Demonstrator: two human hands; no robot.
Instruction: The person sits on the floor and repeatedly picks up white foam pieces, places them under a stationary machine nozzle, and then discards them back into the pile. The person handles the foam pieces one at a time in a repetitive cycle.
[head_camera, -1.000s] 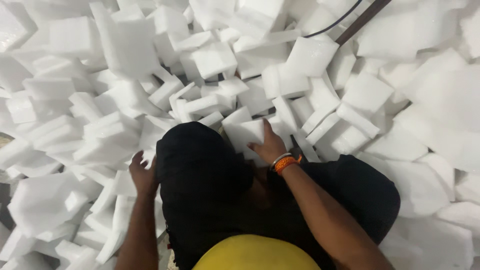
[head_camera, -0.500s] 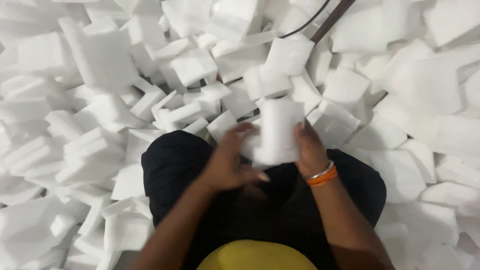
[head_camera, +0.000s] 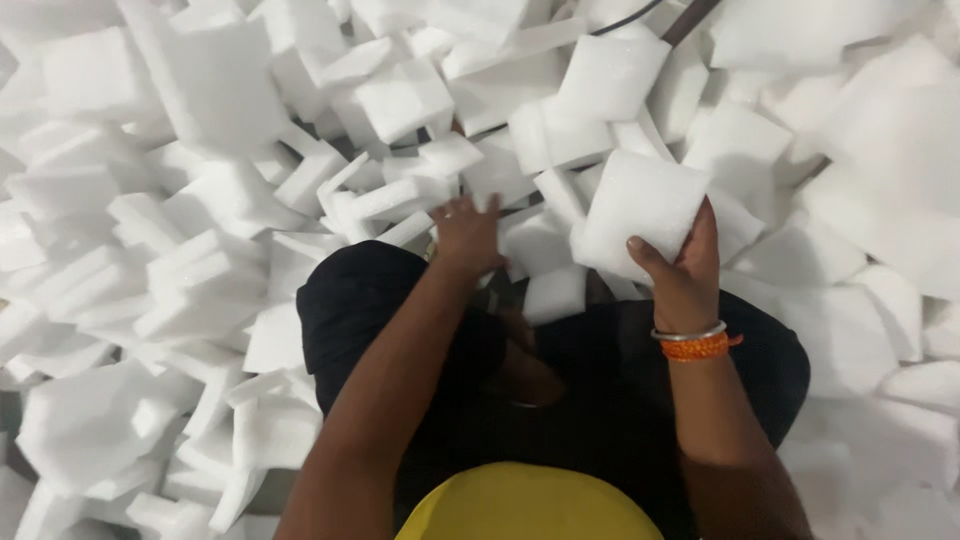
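Note:
My right hand (head_camera: 680, 270), with orange and silver bangles at the wrist, grips a square white foam block (head_camera: 640, 212) held up in front of me. My left hand (head_camera: 467, 235) reaches forward with fingers spread onto the white foam pieces (head_camera: 400, 195) just beyond my knees; whether it holds one is hidden. I sit with black-trousered legs (head_camera: 370, 300) folded, a yellow shirt at the bottom edge.
White foam blocks and offcuts (head_camera: 200, 200) of many sizes are heaped all round me, left, right and ahead. A dark cable (head_camera: 625, 18) and a brown strip (head_camera: 690, 20) run across the pile at the top.
Both hands held the foam block together before me half a second ago. Now the right hand alone holds it, shifted right, and the left hand has reached forward to the pile.

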